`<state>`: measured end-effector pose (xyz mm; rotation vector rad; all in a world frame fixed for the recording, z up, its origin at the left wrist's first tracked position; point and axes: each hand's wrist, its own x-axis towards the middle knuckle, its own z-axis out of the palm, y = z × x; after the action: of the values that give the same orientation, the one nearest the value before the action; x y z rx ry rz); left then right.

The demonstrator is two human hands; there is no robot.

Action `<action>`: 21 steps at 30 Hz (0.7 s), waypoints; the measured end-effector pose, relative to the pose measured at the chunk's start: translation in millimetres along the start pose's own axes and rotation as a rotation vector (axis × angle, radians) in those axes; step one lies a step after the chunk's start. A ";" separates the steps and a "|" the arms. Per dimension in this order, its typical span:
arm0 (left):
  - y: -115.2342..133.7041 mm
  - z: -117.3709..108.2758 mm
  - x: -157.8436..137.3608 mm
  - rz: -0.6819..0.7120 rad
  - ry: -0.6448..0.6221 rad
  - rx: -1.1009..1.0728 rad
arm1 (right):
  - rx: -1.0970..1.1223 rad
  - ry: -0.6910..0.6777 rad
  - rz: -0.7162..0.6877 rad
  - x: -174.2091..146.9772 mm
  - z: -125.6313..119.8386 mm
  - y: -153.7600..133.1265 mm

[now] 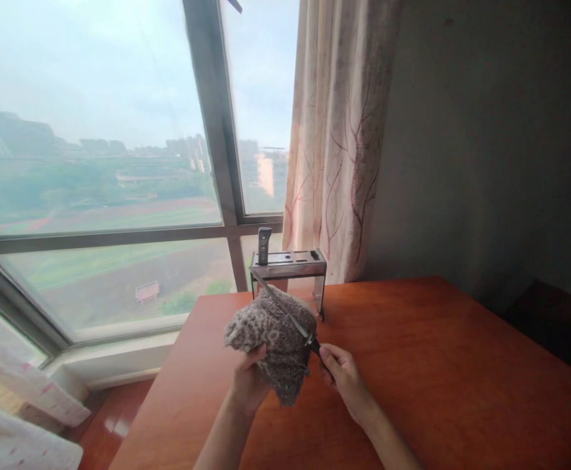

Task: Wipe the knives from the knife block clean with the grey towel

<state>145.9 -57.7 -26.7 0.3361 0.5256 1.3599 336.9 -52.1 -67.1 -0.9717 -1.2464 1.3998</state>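
Observation:
My left hand (253, 382) is closed around a fluffy grey-brown cloth (273, 326), which bunches up over the fingers. In my right hand (347, 378) is the dark handle of a knife (288, 312). Its long narrow blade lies across the front of the cloth, pointing up and to the left. Just beyond the cloth, on the table, stands a metal knife rack (293, 264) with slots in its top. Another knife's grey handle (264, 247) sticks up from the rack's left end. The cloth hides part of the rack's lower frame.
Both hands are above a reddish-brown wooden table (413, 365). Past its far edge hangs a patterned curtain (339, 137) beside a large window (99, 130). A dark wall (472, 150) rises on the right. More curtain fabric (16, 424) hangs at the lower left.

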 end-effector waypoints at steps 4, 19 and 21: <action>-8.4 -1.1 -2.0 -0.040 -0.032 0.108 | -0.068 -0.056 -0.046 -0.6 4.6 3.0; -33.2 20.8 8.7 0.353 0.284 0.386 | -0.626 -0.015 -0.390 -5.3 18.9 11.3; -30.6 20.7 9.4 0.366 0.304 0.374 | -0.777 0.037 -0.445 -7.9 19.3 7.9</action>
<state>183.7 -52.8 -26.7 0.5542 1.0150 1.6775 318.5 -63.6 -72.3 -1.1141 -1.8918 0.5339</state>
